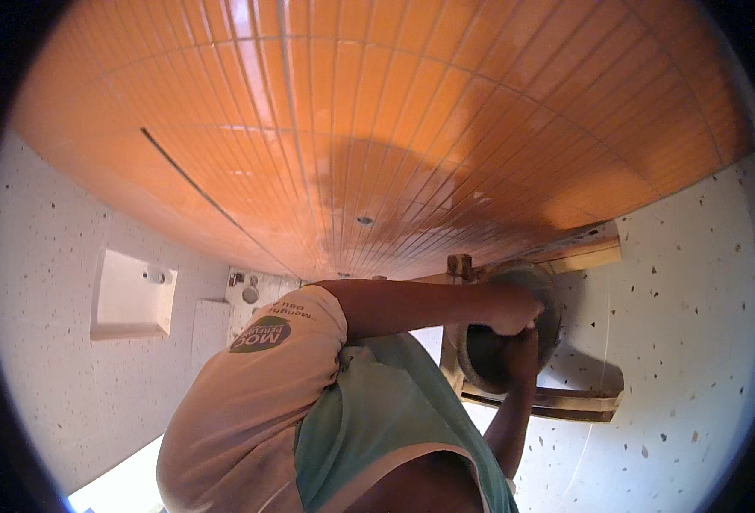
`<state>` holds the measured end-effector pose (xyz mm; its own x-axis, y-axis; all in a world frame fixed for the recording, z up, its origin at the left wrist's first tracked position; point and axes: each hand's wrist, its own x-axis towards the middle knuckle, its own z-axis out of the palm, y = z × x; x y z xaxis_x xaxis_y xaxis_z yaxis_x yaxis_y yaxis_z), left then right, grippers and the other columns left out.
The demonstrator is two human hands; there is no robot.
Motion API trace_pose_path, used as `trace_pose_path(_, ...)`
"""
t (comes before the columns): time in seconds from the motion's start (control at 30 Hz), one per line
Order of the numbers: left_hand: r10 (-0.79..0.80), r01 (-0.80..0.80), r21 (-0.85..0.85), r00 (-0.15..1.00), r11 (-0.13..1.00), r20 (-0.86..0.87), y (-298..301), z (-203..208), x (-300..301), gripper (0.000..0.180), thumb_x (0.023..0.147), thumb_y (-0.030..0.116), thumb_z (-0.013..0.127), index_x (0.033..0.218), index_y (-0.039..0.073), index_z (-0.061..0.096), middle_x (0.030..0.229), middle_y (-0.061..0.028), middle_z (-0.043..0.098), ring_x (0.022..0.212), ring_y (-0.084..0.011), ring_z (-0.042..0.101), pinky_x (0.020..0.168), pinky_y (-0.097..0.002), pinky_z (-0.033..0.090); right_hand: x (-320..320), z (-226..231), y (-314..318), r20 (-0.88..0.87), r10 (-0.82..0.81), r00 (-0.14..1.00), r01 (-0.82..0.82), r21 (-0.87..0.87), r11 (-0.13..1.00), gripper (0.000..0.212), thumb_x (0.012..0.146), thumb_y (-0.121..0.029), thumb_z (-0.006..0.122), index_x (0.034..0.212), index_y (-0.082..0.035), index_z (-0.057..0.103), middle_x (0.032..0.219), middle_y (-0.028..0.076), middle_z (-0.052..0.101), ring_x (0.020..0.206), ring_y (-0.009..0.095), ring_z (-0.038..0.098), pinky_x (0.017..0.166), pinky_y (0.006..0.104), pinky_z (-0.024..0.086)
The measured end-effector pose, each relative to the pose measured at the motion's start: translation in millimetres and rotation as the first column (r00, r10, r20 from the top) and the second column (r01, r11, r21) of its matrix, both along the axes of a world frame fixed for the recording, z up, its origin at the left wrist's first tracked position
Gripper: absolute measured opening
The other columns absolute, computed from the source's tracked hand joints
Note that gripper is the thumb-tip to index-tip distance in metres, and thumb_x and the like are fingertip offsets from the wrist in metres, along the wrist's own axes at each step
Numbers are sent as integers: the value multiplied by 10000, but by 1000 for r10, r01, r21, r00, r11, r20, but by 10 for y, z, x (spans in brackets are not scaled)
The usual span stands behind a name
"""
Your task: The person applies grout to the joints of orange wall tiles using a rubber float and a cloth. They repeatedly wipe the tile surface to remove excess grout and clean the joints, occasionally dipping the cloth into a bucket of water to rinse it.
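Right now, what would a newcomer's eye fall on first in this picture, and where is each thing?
The glossy orange tiled surface spans the top of the view. Right of centre, the left hand and right hand are close together at a round dark container, with pieces of wood beside it. At far left, a boxy recess sits in a pale speckled wall.

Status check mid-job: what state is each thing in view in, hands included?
Left hand: fingers curled, over the bucket's mouth; what it grips is unclear.
Right hand: close against the left hand; partly hidden, grip unclear.
Bucket: uncovered, dark inside; contents cannot be made out.
Orange wall: tiled, glossy, partly shadowed.
Wall niche: open-fronted.
Shirt: worn, creased.
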<state>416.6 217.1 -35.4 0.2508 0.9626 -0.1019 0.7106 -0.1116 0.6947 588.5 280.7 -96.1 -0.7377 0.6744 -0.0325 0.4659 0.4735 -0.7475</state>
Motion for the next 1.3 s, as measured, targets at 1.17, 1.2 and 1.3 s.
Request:
trace_pose_path(1.17, 558, -602, -333, 232, 726, 797, 403, -234, 860, 499, 916, 467, 568, 815, -18, 623, 743, -193, 652, 707, -319, 646, 682, -455, 488, -117, 468, -445, -454, -589, 668, 646, -38, 763, 437, 1028, -358, 446, 1111, 62, 530, 1013, 197, 609, 969, 298, 587, 841, 413, 467)
trace_pose_path(1.2, 510, -576, -316, 209, 754, 835, 433, -282, 881, 463, 917, 431, 567, 815, -17, 623, 739, -198, 653, 701, -334, 647, 684, -458, 490, -85, 334, -372, -504, -590, 630, 611, -148, 778, 424, 1024, -345, 458, 1127, 62, 516, 1027, 190, 608, 977, 290, 586, 845, 409, 466)
trace_pose_path(1.3, 467, -685, -74, 409, 724, 784, 497, -394, 908, 347, 908, 323, 560, 812, -5, 621, 739, -212, 650, 699, -363, 650, 686, -465, 492, -4, 76, -227, -556, -515, 652, 507, -184, 842, 413, 1009, -306, 492, 1197, 62, 481, 1083, 175, 599, 1010, 277, 585, 867, 395, 465)
